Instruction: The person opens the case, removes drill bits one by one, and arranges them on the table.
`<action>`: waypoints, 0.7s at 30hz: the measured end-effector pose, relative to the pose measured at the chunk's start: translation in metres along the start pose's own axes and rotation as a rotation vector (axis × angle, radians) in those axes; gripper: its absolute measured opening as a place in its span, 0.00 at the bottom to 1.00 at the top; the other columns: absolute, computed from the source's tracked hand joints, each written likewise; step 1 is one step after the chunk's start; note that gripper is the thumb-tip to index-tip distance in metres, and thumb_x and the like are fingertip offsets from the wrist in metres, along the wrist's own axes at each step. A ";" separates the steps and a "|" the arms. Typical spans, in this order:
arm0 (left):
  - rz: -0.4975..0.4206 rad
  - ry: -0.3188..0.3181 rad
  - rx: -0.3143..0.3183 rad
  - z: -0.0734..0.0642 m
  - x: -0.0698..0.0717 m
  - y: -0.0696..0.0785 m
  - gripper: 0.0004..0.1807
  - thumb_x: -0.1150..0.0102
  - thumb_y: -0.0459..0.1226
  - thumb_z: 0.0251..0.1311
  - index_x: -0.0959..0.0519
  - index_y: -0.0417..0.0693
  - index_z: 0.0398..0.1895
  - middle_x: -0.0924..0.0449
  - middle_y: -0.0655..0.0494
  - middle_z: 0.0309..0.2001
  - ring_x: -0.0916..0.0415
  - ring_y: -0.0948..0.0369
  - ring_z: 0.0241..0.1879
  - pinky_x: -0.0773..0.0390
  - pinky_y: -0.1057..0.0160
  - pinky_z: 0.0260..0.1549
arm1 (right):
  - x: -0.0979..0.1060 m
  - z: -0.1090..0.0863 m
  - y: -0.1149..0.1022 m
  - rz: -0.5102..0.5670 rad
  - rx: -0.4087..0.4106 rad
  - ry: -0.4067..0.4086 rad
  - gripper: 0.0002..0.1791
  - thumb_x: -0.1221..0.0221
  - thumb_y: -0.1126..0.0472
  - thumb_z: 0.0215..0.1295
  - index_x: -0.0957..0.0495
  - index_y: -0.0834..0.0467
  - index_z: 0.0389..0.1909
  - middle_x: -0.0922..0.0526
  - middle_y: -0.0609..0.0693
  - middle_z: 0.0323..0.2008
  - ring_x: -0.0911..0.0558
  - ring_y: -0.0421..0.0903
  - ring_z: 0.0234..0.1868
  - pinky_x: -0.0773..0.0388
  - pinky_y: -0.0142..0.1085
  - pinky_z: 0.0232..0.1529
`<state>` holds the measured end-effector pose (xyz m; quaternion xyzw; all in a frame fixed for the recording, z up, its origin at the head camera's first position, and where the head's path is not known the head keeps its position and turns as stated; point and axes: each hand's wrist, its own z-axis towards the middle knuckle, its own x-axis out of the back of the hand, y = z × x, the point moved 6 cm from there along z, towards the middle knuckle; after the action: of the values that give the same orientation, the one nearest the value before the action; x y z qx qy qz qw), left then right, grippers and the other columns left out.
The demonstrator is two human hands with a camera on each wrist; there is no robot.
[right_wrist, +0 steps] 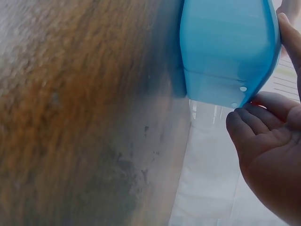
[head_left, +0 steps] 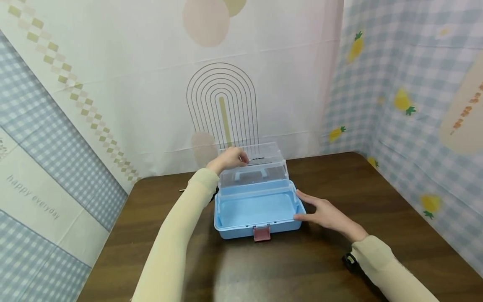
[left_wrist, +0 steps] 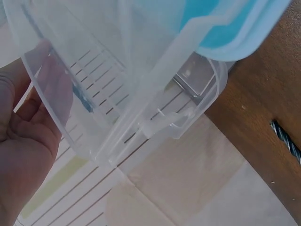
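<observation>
Drill bit in hand (head_left: pixel 258 158), one, at twelve o'clock of the blue box (head_left: pixel 237 234), slanting behind clear plastic in the left-wrist view; whether it touches the plastic cannot be told. The left hand (head_left: pixel 230 158), at about eleven o'clock, appears to pinch its shank between thumb and fingertips. The step in hand is judged to be the handling of this bit at the clear tiers (head_left: pixel 277 173); the next move calls for fine fingertip control between thin plastic walls and a base braced against sliding. The blue box, one, stands on the table (head_left: pixel 320 176), its clear tiers raised toward twelve o'clock; at least two show, their overlap preventing an exact count. One pale blue handle (head_left: pixel 264 172) is seen at the tiers, and one pink latch (head_left: pixel 262 233) hangs at six o'clock. The right hand (head_left: pixel 326 214), at three o'clock, grips the end of the box, thumb on the near side, fingers at the far corner. A second drill bit (left_wrist: pixel 285 140) lies on the table toward ten o'clock, apart from the box, making two bits in sight. Outermost, a patterned backdrop (head_left: pixel 286 96) hangs at twelve o'clock.
</observation>
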<state>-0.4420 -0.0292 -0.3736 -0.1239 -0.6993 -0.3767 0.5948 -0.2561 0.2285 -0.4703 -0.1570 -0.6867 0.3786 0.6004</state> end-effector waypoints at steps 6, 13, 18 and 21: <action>0.007 0.036 0.016 0.002 -0.003 0.004 0.08 0.38 0.33 0.69 0.13 0.41 0.46 0.14 0.49 0.44 0.18 0.56 0.45 0.19 0.61 0.47 | 0.001 0.001 0.000 -0.026 -0.003 -0.003 0.53 0.36 0.32 0.60 0.45 0.52 0.79 0.43 0.57 0.77 0.40 0.61 0.74 0.36 0.62 0.67; 0.027 0.074 0.008 0.003 -0.005 0.006 0.10 0.41 0.33 0.71 0.14 0.38 0.49 0.14 0.48 0.45 0.18 0.55 0.44 0.19 0.59 0.46 | 0.003 0.000 -0.003 -0.018 0.011 0.013 0.52 0.36 0.33 0.60 0.44 0.52 0.79 0.43 0.57 0.77 0.40 0.62 0.74 0.36 0.63 0.66; 0.039 0.074 0.014 0.003 -0.008 0.004 0.11 0.43 0.33 0.72 0.16 0.38 0.52 0.16 0.47 0.46 0.19 0.55 0.45 0.19 0.58 0.47 | 0.002 -0.001 -0.005 -0.007 0.035 0.023 0.51 0.35 0.34 0.61 0.44 0.53 0.79 0.43 0.58 0.77 0.40 0.62 0.74 0.35 0.63 0.66; 0.041 0.074 0.015 0.002 -0.009 0.003 0.11 0.44 0.32 0.73 0.16 0.39 0.52 0.16 0.47 0.46 0.19 0.55 0.45 0.19 0.59 0.47 | 0.001 -0.001 -0.005 -0.004 0.036 0.018 0.51 0.36 0.34 0.61 0.44 0.53 0.79 0.43 0.58 0.77 0.40 0.62 0.74 0.36 0.63 0.66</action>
<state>-0.4394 -0.0228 -0.3802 -0.1196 -0.6768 -0.3633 0.6290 -0.2542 0.2263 -0.4660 -0.1482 -0.6745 0.3885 0.6100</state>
